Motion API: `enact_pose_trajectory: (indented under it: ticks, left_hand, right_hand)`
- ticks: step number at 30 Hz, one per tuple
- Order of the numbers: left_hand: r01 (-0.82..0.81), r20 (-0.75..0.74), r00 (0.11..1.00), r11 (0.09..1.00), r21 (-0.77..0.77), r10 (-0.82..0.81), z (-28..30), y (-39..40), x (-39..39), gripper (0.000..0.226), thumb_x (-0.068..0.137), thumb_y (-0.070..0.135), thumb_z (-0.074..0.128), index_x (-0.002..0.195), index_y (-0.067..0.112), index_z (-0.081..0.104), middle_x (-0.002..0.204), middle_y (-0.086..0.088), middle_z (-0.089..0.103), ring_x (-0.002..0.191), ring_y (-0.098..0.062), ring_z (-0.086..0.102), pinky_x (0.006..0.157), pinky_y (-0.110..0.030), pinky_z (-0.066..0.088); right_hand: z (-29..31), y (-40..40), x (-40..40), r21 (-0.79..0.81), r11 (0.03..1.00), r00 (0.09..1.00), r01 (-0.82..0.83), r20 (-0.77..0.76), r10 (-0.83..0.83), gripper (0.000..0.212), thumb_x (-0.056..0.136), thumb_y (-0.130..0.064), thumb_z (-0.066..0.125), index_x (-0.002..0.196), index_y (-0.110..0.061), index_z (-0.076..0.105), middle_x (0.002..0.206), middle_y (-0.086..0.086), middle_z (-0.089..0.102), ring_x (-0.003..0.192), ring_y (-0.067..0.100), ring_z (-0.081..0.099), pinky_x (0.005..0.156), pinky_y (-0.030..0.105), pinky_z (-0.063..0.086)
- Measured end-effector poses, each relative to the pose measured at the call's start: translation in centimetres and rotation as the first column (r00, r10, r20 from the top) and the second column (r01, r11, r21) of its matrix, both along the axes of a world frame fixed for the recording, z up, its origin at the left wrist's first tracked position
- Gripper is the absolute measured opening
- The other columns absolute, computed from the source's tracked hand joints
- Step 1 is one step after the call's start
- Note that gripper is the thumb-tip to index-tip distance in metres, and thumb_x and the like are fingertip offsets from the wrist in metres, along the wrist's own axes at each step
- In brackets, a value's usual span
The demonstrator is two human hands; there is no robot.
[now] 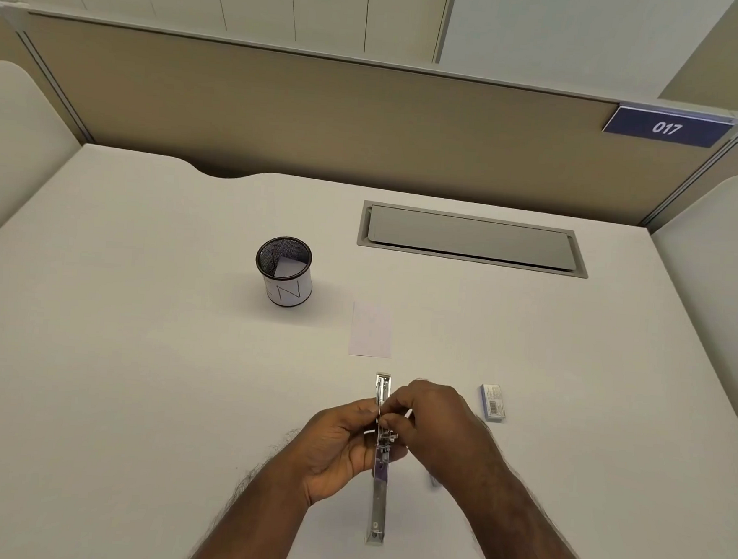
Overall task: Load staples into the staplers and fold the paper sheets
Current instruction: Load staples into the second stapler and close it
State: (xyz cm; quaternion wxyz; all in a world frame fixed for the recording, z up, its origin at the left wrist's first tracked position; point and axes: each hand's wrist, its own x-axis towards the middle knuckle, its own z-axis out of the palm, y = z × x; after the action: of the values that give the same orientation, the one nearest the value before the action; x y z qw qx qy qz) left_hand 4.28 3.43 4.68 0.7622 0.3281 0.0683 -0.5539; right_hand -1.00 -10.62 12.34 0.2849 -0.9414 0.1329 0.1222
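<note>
At six o'clock on the desk (135,350), the opened stapler (378,489) lies lengthwise: rigid, slick chrome, probably best gripped by its side rails. The left hand (338,447) clasps its middle; the right hand (436,419) pinches at the magazine. The staple box (492,402) sits at three o'clock, the paper sheet (371,330) at twelve.

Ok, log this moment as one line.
stapler opened flat | left hand holds it | right hand pinches at magazine | staple box right
</note>
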Motion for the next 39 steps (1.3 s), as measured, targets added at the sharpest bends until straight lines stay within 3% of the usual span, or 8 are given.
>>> enact_pose_trajectory:
  ticks: [3, 6, 11, 21, 28, 31, 35, 39]
  left_hand:
    - [0.008, 0.007, 1.000, 1.000, -0.008, -0.008, 0.3, 0.0, 0.0, 0.034, 0.091, 0.009, 0.050, 0.118, -0.004, 0.065, 0.109, -0.020, 0.068, 0.094, -0.028, 0.068, 0.100, -0.050, 0.050]
    - [0.029, 0.032, 0.999, 0.999, 0.023, -0.030, 0.7, -0.1, 0.0, 0.035, 0.091, 0.008, 0.050, 0.120, -0.004, 0.064, 0.111, -0.023, 0.065, 0.094, -0.031, 0.067, 0.098, -0.048, 0.051]
    - [0.039, 0.027, 0.999, 0.998, 0.055, -0.041, 0.8, -0.3, -0.5, 0.034, 0.089, 0.008, 0.050, 0.117, -0.003, 0.067, 0.098, -0.021, 0.069, 0.092, -0.035, 0.070, 0.090, -0.045, 0.057]
    - [0.031, 0.019, 0.999, 0.996, 0.078, -0.033, 1.0, -0.4, -0.5, 0.035, 0.085, 0.008, 0.056, 0.116, -0.005, 0.066, 0.102, -0.026, 0.066, 0.092, -0.037, 0.068, 0.081, -0.044, 0.058]
    - [-0.051, 0.013, 0.999, 0.996, 0.072, 0.050, 0.7, 0.0, 0.1, 0.034, 0.088, 0.007, 0.054, 0.118, -0.001, 0.067, 0.095, -0.020, 0.064, 0.091, -0.037, 0.068, 0.081, -0.044, 0.059]
    - [-0.075, 0.030, 0.997, 0.995, 0.069, 0.073, 0.9, 0.1, 0.4, 0.034, 0.091, 0.008, 0.053, 0.121, -0.002, 0.064, 0.113, -0.025, 0.060, 0.094, -0.033, 0.067, 0.085, -0.044, 0.059]
    - [-0.099, 0.005, 0.995, 0.994, 0.053, 0.099, 1.6, -0.1, 0.5, 0.034, 0.087, 0.009, 0.057, 0.117, -0.003, 0.066, 0.108, -0.026, 0.061, 0.090, -0.033, 0.065, 0.066, -0.036, 0.061]
    - [-0.128, 0.001, 0.992, 0.990, 0.051, 0.128, 1.6, -0.4, 0.4, 0.030, 0.087, 0.008, 0.057, 0.112, -0.005, 0.069, 0.106, -0.025, 0.057, 0.087, -0.031, 0.062, 0.071, -0.037, 0.060]
  right_hand:
    - [-0.8, 0.0, -0.4, 0.078, 0.987, 0.990, 0.138, 0.021, -0.140, 0.006, 0.083, -0.029, 0.068, 0.085, -0.034, 0.070, 0.086, -0.015, 0.065, 0.073, 0.002, 0.058, 0.073, 0.023, 0.051]
    - [-1.2, -0.4, -0.4, 0.211, 0.940, 0.963, 0.268, -0.020, -0.270, 0.010, 0.076, -0.026, 0.070, 0.073, -0.033, 0.064, 0.077, -0.015, 0.067, 0.072, 0.003, 0.063, 0.069, 0.027, 0.056]
    - [-1.2, -1.0, -0.1, 0.424, 0.797, 0.900, 0.430, -0.132, -0.415, 0.009, 0.074, -0.019, 0.073, 0.080, -0.021, 0.067, 0.066, -0.001, 0.066, 0.060, 0.015, 0.065, 0.061, 0.038, 0.059]
    - [-1.5, -0.8, -0.2, 0.472, 0.706, 0.835, 0.527, -0.134, -0.534, 0.006, 0.076, -0.026, 0.073, 0.076, -0.021, 0.070, 0.063, -0.003, 0.070, 0.054, 0.013, 0.067, 0.064, 0.042, 0.061]
    - [-0.9, -1.2, -1.5, 0.561, 0.726, 0.880, 0.399, -0.012, -0.474, 0.005, 0.087, -0.031, 0.068, 0.089, -0.027, 0.069, 0.086, -0.006, 0.072, 0.065, 0.013, 0.069, 0.062, 0.032, 0.059]
    - [-0.7, -1.2, -2.7, 0.561, 0.788, 0.937, 0.253, 0.062, -0.345, 0.011, 0.081, -0.032, 0.075, 0.089, -0.033, 0.069, 0.092, -0.015, 0.071, 0.073, 0.010, 0.068, 0.068, 0.029, 0.059]
    - [-0.9, -0.5, -3.7, 0.465, 0.881, 0.949, 0.092, 0.226, -0.219, 0.021, 0.076, -0.022, 0.081, 0.083, -0.036, 0.068, 0.090, -0.019, 0.066, 0.081, 0.004, 0.068, 0.069, 0.015, 0.054]
    - [-1.4, -0.2, -4.0, 0.334, 0.935, 0.891, 0.116, 0.381, -0.246, 0.018, 0.080, -0.020, 0.077, 0.083, -0.035, 0.068, 0.083, -0.019, 0.066, 0.079, 0.000, 0.066, 0.068, 0.012, 0.053]
